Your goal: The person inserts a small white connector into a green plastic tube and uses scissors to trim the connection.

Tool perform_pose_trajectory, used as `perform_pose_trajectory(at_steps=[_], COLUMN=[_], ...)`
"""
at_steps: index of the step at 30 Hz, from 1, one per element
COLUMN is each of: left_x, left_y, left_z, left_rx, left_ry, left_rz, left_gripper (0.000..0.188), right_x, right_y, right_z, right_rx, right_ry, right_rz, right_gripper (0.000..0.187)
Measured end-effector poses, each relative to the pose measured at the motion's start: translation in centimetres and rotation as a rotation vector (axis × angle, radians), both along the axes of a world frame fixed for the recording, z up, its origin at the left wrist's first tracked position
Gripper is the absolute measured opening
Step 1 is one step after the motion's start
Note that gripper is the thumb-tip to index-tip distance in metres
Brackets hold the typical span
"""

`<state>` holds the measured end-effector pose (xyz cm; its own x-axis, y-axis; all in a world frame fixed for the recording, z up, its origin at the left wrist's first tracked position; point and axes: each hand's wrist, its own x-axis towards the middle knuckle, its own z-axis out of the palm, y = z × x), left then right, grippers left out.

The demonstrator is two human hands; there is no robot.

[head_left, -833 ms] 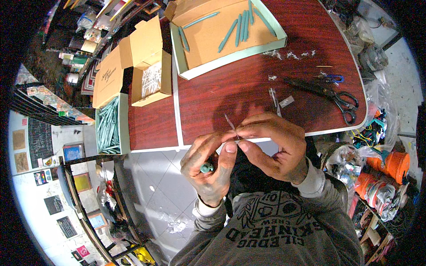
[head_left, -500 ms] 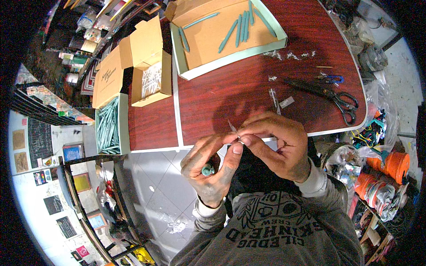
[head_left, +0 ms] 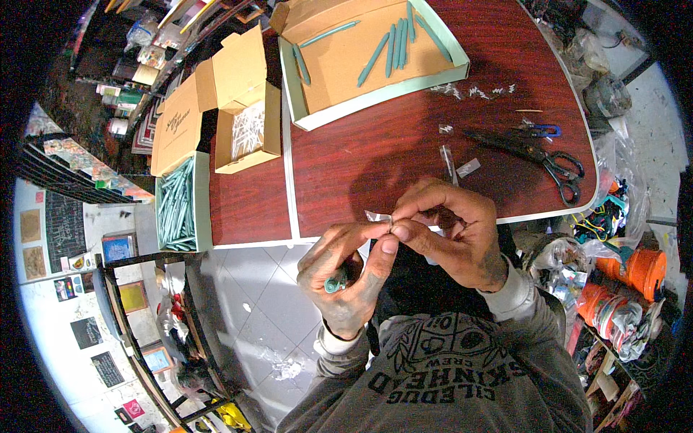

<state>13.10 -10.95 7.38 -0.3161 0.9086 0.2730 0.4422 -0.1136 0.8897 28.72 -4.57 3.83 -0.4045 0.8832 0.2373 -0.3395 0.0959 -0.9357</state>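
Hands meet at the table (head_left: 404,144) edge: left hand (head_left: 346,278) grips a teal stick (head_left: 333,283), both pinching a clear wrapper (head_left: 378,216); flimsy, slippery film, probably best nipped at its edge; scissors (head_left: 538,153) at two o'clock, right hand (head_left: 451,231)

Glossy red wood-grain table (head_left: 375,155), matt cardboard boxes (head_left: 249,101), black metal scissors (head_left: 538,153).
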Motion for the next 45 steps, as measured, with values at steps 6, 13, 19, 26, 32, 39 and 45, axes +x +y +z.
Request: perform_pose_trajectory(at_steps=[6,13,19,26,32,39,45], left_x=[0.0,-0.3,-0.4,-0.1,-0.1,-0.5,-0.8], left_y=[0.1,0.1,0.1,0.4,-0.1,-0.4,-0.5], left_z=[0.3,-0.2,-0.8,-1.3,-1.2,-1.5,-1.6], left_rx=[-0.023,-0.008,0.031,0.171,0.048,-0.015,-0.055], left_ry=[0.014,0.005,-0.037,0.040,-0.028,-0.275,-0.425], left_rz=[-0.020,-0.017,0.015,0.043,0.122,0.076,0.065], left_gripper=[0.016,0.014,0.013,0.012,0.013,0.016,0.018], right_x=[-0.2,-0.5,-0.6,-0.2,-0.5,-1.1,-1.4], right_y=[-0.1,-0.2,-0.2,-0.2,-0.4,-0.7,-0.9], right_z=[0.1,0.4,0.4,0.7,0.7,0.7,0.7], right_rx=[-0.037,-0.043,0.009,0.109,0.080,0.023,-0.051], right_ry=[0.022,0.010,0.010,-0.088,-0.099,-0.044,-0.025], right_rz=[0.003,-0.025,-0.041,-0.033,-0.051,-0.067,-0.078], right_gripper=[0.016,0.010,0.010,0.012,0.011,0.010,0.011])
